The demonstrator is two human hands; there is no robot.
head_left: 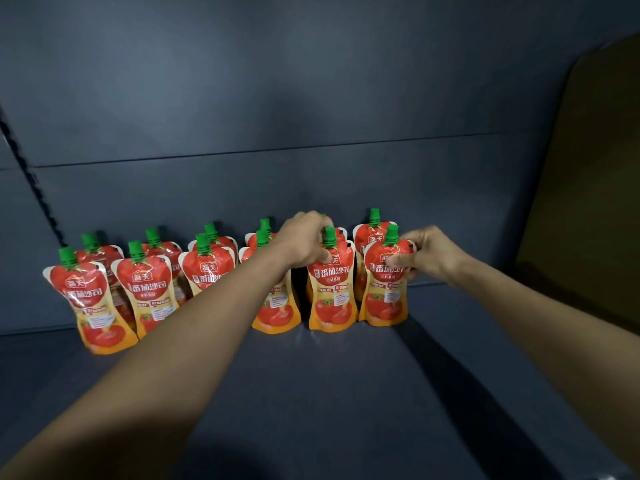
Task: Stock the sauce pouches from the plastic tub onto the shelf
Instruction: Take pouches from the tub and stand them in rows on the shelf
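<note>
Several red and orange sauce pouches with green caps stand upright in two rows on the dark shelf (311,393). My left hand (304,240) grips the top of a front-row sauce pouch (332,299). My right hand (427,254) holds the upper right edge of the rightmost front sauce pouch (384,296). Both pouches rest on the shelf, side by side. More pouches (93,306) fill the left part of the rows. The plastic tub is out of view.
The dark back panel (277,116) rises behind the pouches. A brown side board (588,202) closes the shelf on the right. Bare shelf surface lies in front of the pouches and to the right of the last one.
</note>
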